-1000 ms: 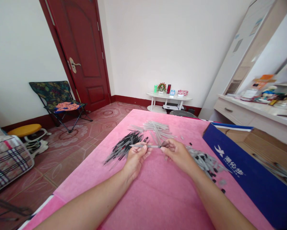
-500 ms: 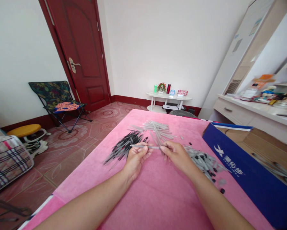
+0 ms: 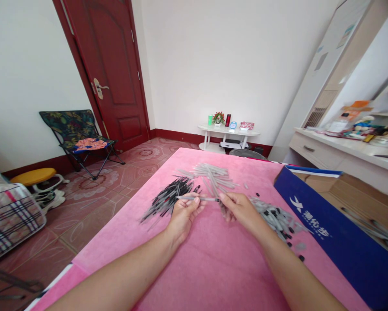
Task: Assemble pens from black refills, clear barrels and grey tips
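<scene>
Over the pink cloth, a slim translucent grey pen (image 3: pixel 209 199) lies level between my hands. My left hand (image 3: pixel 186 211) is closed around its middle, thumb on top, with the pointed end sticking out to the left. At the other end, which shows black, my right hand (image 3: pixel 234 207) pinches with thumb and fingers; its fingertips partly hide that end. Left of my left hand is a heap of thin dark refills (image 3: pixel 168 196). Beyond the hands lie many clear pen barrels (image 3: pixel 213 170). Translucent caps with black pieces (image 3: pixel 276 218) are piled beside my right forearm.
An open blue cardboard box (image 3: pixel 330 233) stands along the table's right side. The pink-covered table (image 3: pixel 194 268) ends at the left above a tiled floor. A folding chair (image 3: pixel 80 129), a yellow stool (image 3: pixel 33 176) and a low white table (image 3: pixel 228 129) stand farther off.
My right hand has shifted slightly to the right, and the pen's black end now shows beside its fingertips. My left hand keeps its hold on the pen.
</scene>
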{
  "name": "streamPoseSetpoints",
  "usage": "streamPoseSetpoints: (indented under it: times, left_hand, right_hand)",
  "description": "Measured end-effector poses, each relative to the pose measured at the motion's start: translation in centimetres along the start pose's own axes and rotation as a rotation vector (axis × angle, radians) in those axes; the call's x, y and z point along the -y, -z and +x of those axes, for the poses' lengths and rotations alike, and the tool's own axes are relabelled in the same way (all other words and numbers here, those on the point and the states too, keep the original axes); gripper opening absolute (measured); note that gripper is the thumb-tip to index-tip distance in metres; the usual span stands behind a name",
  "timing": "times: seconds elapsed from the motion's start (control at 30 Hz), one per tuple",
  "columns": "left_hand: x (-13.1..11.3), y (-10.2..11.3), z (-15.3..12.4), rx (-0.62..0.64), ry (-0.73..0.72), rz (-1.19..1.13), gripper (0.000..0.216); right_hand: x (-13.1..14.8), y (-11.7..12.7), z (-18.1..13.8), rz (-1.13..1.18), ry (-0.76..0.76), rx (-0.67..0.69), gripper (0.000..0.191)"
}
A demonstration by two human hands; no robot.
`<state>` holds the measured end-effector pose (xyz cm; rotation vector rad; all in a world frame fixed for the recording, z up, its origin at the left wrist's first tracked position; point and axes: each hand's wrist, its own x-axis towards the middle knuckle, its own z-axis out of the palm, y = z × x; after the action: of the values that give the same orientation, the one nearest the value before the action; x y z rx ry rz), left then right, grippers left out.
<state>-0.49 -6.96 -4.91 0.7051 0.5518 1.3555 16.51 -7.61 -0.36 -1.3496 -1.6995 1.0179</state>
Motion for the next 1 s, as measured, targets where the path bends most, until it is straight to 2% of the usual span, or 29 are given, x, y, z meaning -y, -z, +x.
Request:
streamPoseSetpoints:
  times: [0.07,0.13,0.27,0.4,0.47,0.57,0.63,0.83,1.0]
  left_hand:
    - [0.0,0.0,0.0,-0.001,0.0,-0.007,0.023]
    - [0.0,0.0,0.0,0.002,0.004,-0.006,0.022]
    - [0.0,-0.1,-0.1,-0.008,0.013,-0.002,0.025]
    - [0.0,-0.1,-0.1,-0.007,0.008,-0.006,0.025]
    - [0.0,0.0,-0.1,0.002,0.008,-0.001,0.024]
    - [0.0,0.1,-0.1,0.012,0.005,0.004,0.023]
    - [0.1,0.0,-0.1,0.007,0.003,0.005,0.023]
    - [0.1,0.0,0.0,-0.01,0.014,-0.002,0.025]
    - [0.1,0.4,0.4,-0.062,0.008,-0.046,0.024]
  right_hand:
    - [0.1,0.0,-0.1,0.021,0.062,-0.007,0.025]
    - [0.2,0.0,-0.1,0.024,0.097,0.012,0.023]
    - [0.0,0.0,0.0,-0.002,0.027,0.051,0.04]
    - [0.0,0.1,0.0,0.017,0.083,0.016,0.025]
    - [0.1,0.1,0.1,0.024,0.101,0.026,0.024]
    - [0.1,0.0,0.1,0.017,0.017,0.043,0.038]
    - [0.0,0.0,0.1,0.017,-0.035,0.03,0.041]
    - [0.0,0.4,-0.1,0.006,0.066,0.029,0.028]
    - [0.5,2.1,-0.3,-0.002,-0.031,-0.004,0.021]
